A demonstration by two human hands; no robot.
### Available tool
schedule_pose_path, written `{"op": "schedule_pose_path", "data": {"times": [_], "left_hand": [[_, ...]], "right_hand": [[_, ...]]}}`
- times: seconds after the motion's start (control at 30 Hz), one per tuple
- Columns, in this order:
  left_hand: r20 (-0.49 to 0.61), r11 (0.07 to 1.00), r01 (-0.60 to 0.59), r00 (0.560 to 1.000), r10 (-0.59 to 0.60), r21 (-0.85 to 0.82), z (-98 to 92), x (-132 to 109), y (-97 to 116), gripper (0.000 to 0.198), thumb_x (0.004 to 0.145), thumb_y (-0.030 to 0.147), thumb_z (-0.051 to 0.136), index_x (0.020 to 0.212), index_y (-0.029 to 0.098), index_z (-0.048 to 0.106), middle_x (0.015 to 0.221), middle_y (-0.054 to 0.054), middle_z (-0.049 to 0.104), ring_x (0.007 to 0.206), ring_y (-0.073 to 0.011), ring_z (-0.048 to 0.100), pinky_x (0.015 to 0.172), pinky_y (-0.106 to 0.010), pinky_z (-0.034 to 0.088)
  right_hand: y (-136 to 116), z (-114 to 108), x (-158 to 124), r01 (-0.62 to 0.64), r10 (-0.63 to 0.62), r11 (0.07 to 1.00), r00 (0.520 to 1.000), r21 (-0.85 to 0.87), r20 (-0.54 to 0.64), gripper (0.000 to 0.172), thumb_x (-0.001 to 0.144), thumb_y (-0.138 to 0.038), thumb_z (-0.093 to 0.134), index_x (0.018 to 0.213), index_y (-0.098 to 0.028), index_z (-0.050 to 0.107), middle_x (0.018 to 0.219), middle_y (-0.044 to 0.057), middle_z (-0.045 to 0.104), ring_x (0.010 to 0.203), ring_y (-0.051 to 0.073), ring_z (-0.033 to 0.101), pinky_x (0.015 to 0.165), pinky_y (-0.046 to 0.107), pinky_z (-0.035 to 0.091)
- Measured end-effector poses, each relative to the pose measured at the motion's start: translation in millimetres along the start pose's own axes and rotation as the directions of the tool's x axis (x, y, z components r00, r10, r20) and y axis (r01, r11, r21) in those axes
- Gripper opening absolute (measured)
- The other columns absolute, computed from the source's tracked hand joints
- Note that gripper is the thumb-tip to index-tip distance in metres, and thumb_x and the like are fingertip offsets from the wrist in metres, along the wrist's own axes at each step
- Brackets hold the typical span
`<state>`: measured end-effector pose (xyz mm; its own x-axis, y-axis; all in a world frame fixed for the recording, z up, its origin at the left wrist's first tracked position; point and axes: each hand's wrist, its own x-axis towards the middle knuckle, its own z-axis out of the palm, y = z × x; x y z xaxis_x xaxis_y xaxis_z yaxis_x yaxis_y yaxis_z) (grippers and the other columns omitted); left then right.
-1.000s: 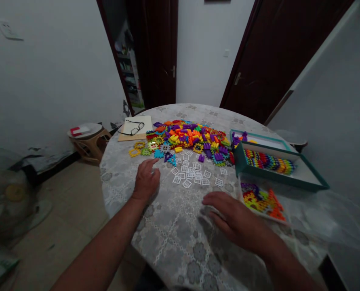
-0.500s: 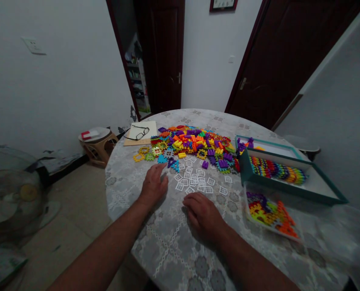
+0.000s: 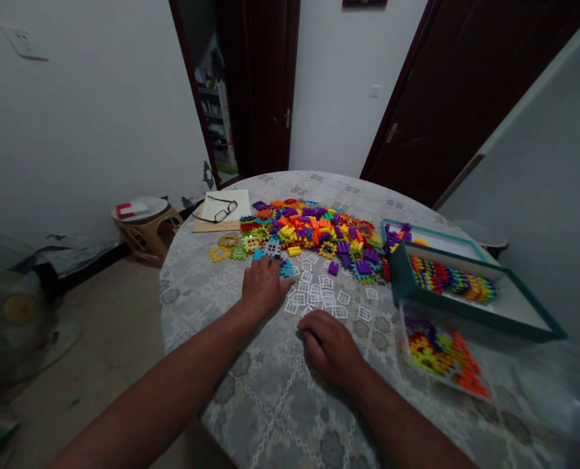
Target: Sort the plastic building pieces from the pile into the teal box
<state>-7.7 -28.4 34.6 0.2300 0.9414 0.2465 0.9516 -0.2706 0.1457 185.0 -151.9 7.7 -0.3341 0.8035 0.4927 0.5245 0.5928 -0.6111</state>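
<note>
My left hand (image 3: 264, 285) reaches over the near edge of a heap of colourful plastic building pieces (image 3: 309, 225). Its thumb points out to the right and its fingertips touch or cover blue toothed pieces (image 3: 286, 267); nothing shows held in it. My right hand (image 3: 329, 345) rests on the tablecloth with its fingers curled in, and no object shows in it. Just beyond it lie several small white window-frame pieces (image 3: 314, 296), spread flat and partly overlapping. A purple block (image 3: 333, 268) sits apart between them and the heap.
On the right stand a teal-edged box (image 3: 470, 312) with rows of coloured pieces, its lid (image 3: 458, 244), and a clear tub (image 3: 409, 355) of pieces. Glasses (image 3: 224, 212) lie on a pad (image 3: 241, 200) at the left. A stool (image 3: 148, 228) stands beside the table.
My left hand has moved forward and right, onto the blue pieces at the heap's edge. My right hand stays curled in nearly the same place. The view has shifted slightly.
</note>
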Motion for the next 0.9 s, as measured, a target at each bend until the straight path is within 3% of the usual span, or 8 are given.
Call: {"op": "schedule_pose_path", "data": {"times": [0.23, 0.47, 0.9], "left_hand": [[-0.022, 0.986, -0.135, 0.991, 0.134, -0.102, 4.4, -14, -3, 0.045, 0.094, 0.056, 0.081, 0.12, 0.021, 0.07, 0.13, -0.014, 0.069, 0.123, -0.0373, 0.058, 0.099, -0.051, 0.045], [0.008, 0.944, -0.298, 0.953, 0.302, -0.143, 5.1, -11, -3, 0.029, 0.098, 0.042, 0.078, 0.115, 0.02, 0.07, 0.122, -0.012, 0.074, 0.116, -0.0351, 0.062, 0.096, -0.05, 0.046], [0.008, 0.92, -0.234, 0.968, 0.249, -0.313, 12.0, -3, -2, 0.022, 0.095, 0.032, 0.08, 0.113, 0.024, 0.07, 0.117, -0.008, 0.075, 0.115, -0.0325, 0.062, 0.096, -0.047, 0.043]], "right_hand": [[-1, -2, 1, -0.036, 0.036, 0.999, 0.999, 0.032, 0.007, 0.022, 0.099, -0.007, 0.057, 0.109, -0.021, 0.071, 0.104, 0.007, 0.074, 0.096, 0.021, 0.069, 0.089, 0.034, 0.056], [0, -5, -1, -0.059, 0.058, 0.996, 0.998, 0.063, 0.008, 0.027, 0.098, -0.007, 0.056, 0.112, -0.023, 0.073, 0.105, 0.007, 0.075, 0.098, 0.021, 0.071, 0.089, 0.034, 0.057], [-5, -14, 1, -0.104, 0.102, 0.991, 0.994, 0.082, 0.025, 0.025, 0.098, -0.008, 0.057, 0.108, -0.023, 0.074, 0.102, 0.006, 0.075, 0.097, 0.019, 0.072, 0.088, 0.033, 0.058]]}}
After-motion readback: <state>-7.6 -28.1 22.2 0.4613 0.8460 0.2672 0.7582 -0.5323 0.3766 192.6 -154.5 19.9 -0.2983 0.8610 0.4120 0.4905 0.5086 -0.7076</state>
